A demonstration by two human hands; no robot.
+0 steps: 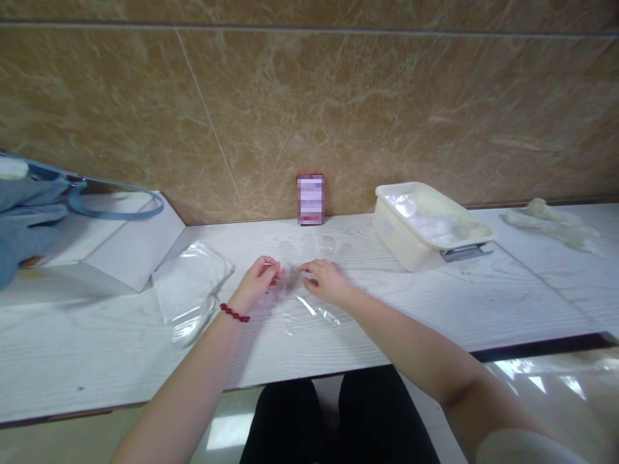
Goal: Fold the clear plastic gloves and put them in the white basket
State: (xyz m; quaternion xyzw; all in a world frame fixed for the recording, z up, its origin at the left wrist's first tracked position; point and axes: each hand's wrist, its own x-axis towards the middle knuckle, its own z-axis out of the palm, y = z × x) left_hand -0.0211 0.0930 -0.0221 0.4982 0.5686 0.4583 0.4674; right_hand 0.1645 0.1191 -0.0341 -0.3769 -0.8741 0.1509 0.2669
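Two bare hands face each other over clear film [309,308] on a pale table [435,316], the film lying mid-table, probably so both can work it evenly. The left hand [264,276] curls thumb toward fingers at the film's far left; whether it grips any cannot be told. The right hand [325,281] is loose, thumb and forefinger parted, seemingly leaving the fingertips free. A phone [311,200] leans against the wall [309,96], likely to show its screen. A tub [397,235] of clear plastic stands right, packets [191,283] lie left, both apparently set aside within reach
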